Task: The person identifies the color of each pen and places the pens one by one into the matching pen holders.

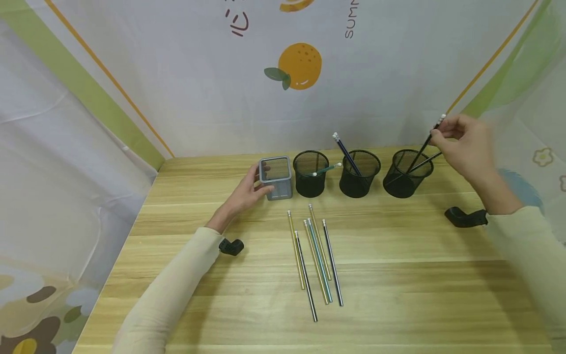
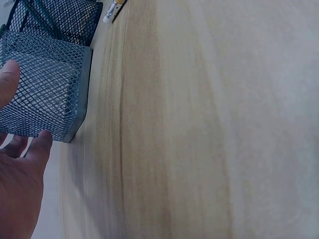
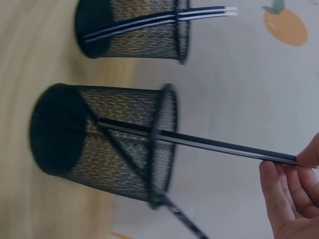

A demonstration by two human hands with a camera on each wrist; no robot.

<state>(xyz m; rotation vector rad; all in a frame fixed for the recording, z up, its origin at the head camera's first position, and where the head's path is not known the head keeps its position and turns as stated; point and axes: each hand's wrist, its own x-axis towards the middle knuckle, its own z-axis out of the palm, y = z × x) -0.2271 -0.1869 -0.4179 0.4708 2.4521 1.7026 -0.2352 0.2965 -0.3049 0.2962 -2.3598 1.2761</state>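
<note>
My right hand [image 1: 468, 147] pinches a black pencil [image 1: 427, 142] near its white eraser. The pencil slants down, its lower end inside the rightmost round black mesh pencil cup [image 1: 400, 189]. Another dark pencil [image 3: 183, 217] leans in that same cup, sticking out over the rim. On the left, my left hand [image 1: 244, 196] holds a grey square mesh pencil holder [image 1: 279, 190] by its side, thumb [image 2: 7, 83] across the front mesh and fingers around the left side. The holder stands on the table.
Between them stand two more round black cups: one [image 1: 310, 188] with a teal pencil [image 1: 327, 169] across its mouth, one [image 1: 355, 189] with dark blue pencils [image 1: 347, 152]. Several gold, teal and dark pencils [image 1: 334, 265] lie on the wooden table [image 1: 398, 285]. A white printed cloth [image 1: 199, 98] hangs behind.
</note>
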